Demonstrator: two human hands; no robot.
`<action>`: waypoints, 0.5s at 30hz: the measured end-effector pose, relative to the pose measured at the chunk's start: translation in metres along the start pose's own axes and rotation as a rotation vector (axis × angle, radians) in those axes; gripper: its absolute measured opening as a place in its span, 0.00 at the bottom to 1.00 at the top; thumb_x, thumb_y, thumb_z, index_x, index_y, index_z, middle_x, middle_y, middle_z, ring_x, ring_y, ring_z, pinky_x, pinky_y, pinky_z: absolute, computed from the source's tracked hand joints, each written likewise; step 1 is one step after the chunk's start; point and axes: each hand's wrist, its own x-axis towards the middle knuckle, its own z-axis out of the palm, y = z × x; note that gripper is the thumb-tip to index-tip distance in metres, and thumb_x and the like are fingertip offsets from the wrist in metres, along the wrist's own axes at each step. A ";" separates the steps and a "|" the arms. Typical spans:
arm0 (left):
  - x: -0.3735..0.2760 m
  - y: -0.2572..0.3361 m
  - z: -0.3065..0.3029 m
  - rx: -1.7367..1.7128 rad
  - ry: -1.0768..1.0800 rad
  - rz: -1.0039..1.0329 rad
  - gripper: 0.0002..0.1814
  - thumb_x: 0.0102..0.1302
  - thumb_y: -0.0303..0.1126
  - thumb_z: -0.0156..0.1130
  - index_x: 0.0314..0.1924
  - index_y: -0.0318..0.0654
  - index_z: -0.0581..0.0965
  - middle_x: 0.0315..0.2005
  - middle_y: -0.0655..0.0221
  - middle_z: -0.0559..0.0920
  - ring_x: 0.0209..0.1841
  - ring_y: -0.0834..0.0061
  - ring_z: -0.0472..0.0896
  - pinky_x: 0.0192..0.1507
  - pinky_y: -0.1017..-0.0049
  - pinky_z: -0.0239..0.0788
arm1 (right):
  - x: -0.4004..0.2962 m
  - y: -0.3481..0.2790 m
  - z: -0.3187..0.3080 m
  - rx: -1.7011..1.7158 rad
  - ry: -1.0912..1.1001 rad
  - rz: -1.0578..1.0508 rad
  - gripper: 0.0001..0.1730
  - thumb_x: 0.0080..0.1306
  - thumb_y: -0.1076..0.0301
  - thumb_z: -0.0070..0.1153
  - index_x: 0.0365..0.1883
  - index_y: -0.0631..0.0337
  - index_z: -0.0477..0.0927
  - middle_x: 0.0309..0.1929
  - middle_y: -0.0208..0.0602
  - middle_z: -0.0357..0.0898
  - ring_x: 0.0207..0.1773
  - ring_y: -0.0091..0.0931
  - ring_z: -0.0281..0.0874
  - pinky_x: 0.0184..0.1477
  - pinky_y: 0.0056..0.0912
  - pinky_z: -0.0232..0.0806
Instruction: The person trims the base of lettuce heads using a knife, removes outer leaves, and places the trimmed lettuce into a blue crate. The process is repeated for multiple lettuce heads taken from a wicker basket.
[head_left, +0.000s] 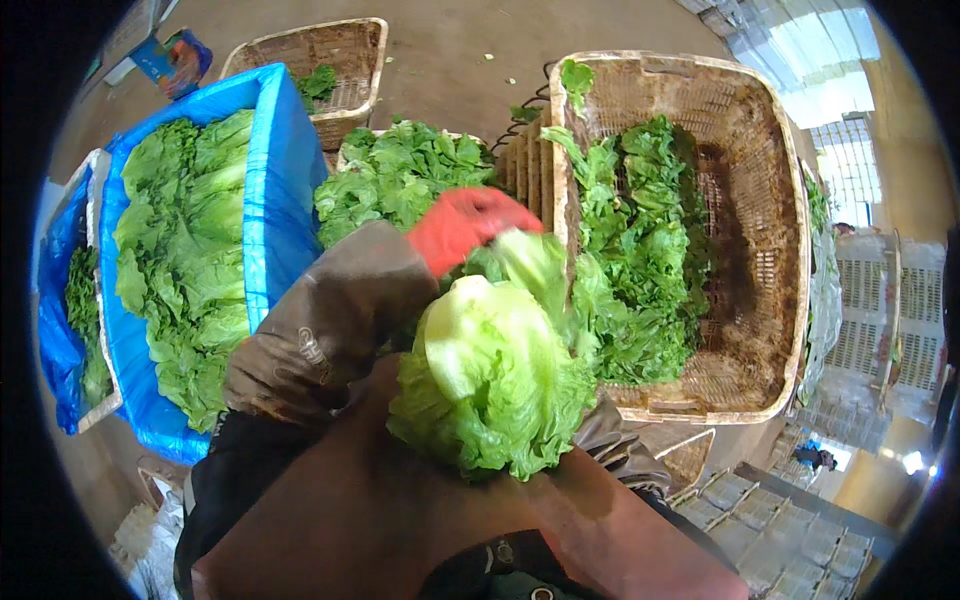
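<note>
A head of green leaf lettuce (495, 367) is held up in front of my body, with its pale stem end tilted up. My left hand (472, 225), in a red rubber glove, reaches across above it. Its fingers close on a loose lettuce leaf (529, 270), which is blurred by motion. My right hand is out of sight behind the lettuce head; only its brown sleeve (622, 454) shows at the lower right of the head. To the right of the head stands a dirty plastic crate (757, 225) with lettuce leaves (637, 255) along its near-left part.
At left, a blue-lined crate (289, 180) is packed with lettuce (187, 262). Ahead, a heap of leaves (412, 165) lies beside stacked crates (525, 165); another crate (360, 60) stands behind. White crates (855, 322) line the right. A distant person (816, 456) is at lower right.
</note>
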 end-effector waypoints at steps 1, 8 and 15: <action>0.004 0.000 -0.006 0.049 0.076 0.002 0.23 0.69 0.42 0.59 0.60 0.42 0.74 0.53 0.67 0.78 0.51 0.74 0.76 0.58 0.73 0.64 | 0.003 -0.007 0.001 -0.033 0.001 -0.010 0.28 0.69 0.53 0.50 0.63 0.59 0.68 0.58 0.38 0.73 0.54 0.28 0.74 0.52 0.34 0.71; -0.071 -0.087 -0.010 -0.823 0.190 0.212 0.40 0.61 0.36 0.69 0.69 0.39 0.60 0.60 0.60 0.72 0.63 0.66 0.70 0.63 0.63 0.63 | 0.056 -0.039 0.040 -0.491 -0.045 -0.192 0.23 0.69 0.56 0.49 0.57 0.59 0.74 0.52 0.38 0.77 0.49 0.29 0.77 0.50 0.37 0.71; -0.212 -0.027 0.016 -1.107 0.709 0.396 0.37 0.62 0.33 0.67 0.69 0.41 0.61 0.62 0.63 0.71 0.60 0.69 0.73 0.59 0.63 0.69 | 0.123 -0.060 0.046 -0.225 0.030 0.207 0.39 0.71 0.39 0.41 0.70 0.59 0.59 0.60 0.47 0.73 0.58 0.39 0.75 0.55 0.46 0.71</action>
